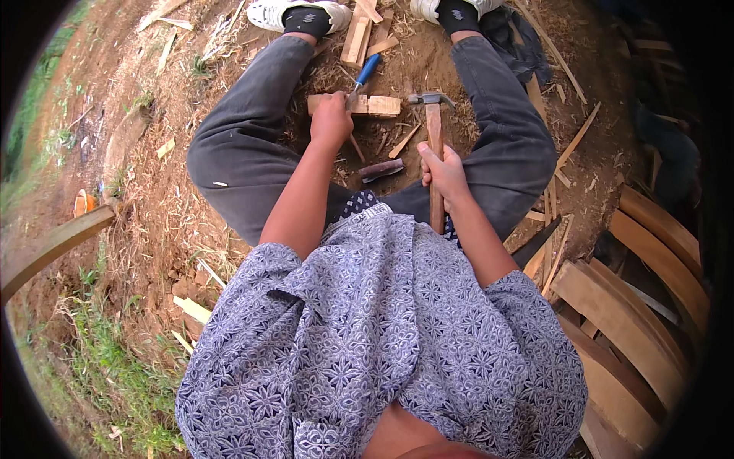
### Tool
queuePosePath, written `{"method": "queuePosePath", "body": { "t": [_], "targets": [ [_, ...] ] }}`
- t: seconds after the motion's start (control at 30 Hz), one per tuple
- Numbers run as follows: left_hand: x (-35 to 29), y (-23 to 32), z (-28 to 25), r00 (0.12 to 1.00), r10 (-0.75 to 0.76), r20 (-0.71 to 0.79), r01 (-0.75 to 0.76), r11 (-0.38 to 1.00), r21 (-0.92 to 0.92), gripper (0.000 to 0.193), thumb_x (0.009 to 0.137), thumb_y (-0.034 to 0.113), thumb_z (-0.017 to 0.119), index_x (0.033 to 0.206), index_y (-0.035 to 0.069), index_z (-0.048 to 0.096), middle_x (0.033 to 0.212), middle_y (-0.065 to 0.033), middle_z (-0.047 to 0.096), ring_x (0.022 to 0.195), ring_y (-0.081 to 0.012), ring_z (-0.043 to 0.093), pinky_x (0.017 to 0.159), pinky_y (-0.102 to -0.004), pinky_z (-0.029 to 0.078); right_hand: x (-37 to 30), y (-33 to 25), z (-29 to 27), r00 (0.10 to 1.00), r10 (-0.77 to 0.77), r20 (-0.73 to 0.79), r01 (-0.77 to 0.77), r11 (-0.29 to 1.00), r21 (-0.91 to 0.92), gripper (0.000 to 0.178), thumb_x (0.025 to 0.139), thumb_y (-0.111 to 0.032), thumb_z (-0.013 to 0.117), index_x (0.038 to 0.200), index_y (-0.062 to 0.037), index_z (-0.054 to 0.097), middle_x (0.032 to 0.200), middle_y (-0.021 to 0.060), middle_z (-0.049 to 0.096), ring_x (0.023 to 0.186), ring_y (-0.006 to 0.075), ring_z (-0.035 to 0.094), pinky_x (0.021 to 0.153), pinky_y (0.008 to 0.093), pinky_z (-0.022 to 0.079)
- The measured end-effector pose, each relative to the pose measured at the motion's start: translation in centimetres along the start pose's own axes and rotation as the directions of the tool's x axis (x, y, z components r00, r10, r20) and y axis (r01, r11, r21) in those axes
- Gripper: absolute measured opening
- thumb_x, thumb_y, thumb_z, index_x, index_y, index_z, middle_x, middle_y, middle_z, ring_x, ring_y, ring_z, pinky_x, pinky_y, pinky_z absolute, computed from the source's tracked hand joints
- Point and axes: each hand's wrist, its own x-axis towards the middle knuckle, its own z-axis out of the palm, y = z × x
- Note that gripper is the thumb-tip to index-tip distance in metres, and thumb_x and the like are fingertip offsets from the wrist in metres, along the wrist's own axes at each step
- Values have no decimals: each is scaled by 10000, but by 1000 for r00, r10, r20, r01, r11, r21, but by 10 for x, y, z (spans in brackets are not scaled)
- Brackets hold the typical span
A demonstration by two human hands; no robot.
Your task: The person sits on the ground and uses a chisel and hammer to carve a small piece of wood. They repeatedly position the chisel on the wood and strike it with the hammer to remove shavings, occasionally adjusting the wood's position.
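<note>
My right hand (447,172) is closed around the wooden handle of a claw hammer (434,126), its metal head pointing away from me between my knees. My left hand (331,120) is closed at the left part of a short wooden block (381,106) lying on the ground. The metal shank of a blue-handled chisel (368,70) runs into that hand, its handle tilted away to the right. Notches mark the top of the block near the chisel. My left fingertips are partly hidden. A dark cylindrical piece (381,170) lies between my legs, apart from both hands.
My bent legs (252,130) flank the work. Beyond the block lie wooden pieces (358,40). Curved planks (619,329) are stacked at the right, near a partly visible person (673,157). A curved wooden piece (61,249) juts in at left. Shavings litter the soil.
</note>
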Motion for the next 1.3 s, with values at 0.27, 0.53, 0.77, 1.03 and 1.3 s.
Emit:
{"method": "queuePosePath", "body": {
  "t": [0.27, 0.53, 0.77, 1.03, 1.3],
  "targets": [
    [-32, 62, -79, 702, -69, 708, 672, 392, -628, 316, 936, 292, 756, 1121, 99, 589, 772, 74, 505, 603, -32, 450, 527, -216, 368, 11, -16, -4, 997, -60, 39, 53, 984, 171, 242, 999, -285, 685, 1076, -70, 606, 832, -21, 608, 758, 80, 618, 682, 251, 530],
    [-94, 61, -95, 596, 349, 723, 445, 606, -659, 315, 917, 168, 778, 1204, 63, 700, 1017, 2, 704, 934, -89, 632, 830, -279, 514, 36, -21, -1, 981, -177, -83, 196, 890, 413, 236, 959, -92, 705, 1046, -61, 487, 1155, 133, 667, 1008, 221, 700, 895, 351, 575],
    [22, 42, -79, 886, 300, 353, -265, 953, -146, 428, 892, 367, 742, 1202, 75, 702, 1056, -160, 720, 983, -335, 702, 820, -420, 569, 22, -23, 4, 976, -210, -64, 218, 899, 379, 258, 940, -48, 706, 1061, -36, 478, 1144, 168, 684, 1024, 240, 711, 916, 359, 568],
    [121, 28, -26, 926, 243, 289, -334, 885, 324, 267, 912, 199, 662, 1156, 109, 603, 1172, -108, 622, 948, -355, 699, 774, -471, 577, 9, -25, 16, 975, -210, -66, 218, 880, 421, 335, 919, -29, 732, 1125, -25, 468, 1159, 181, 678, 1059, 252, 705, 945, 368, 571],
    [105, 42, -40, 974, 182, 138, -197, 975, 101, 227, 851, 187, 678, 1065, 117, 707, 1084, -140, 693, 964, -357, 697, 821, -460, 567, 7, -16, 20, 967, -245, -70, 253, 899, 357, 363, 893, -19, 750, 1140, -38, 484, 1175, 147, 682, 1088, 203, 680, 998, 349, 521]
  ]
}}
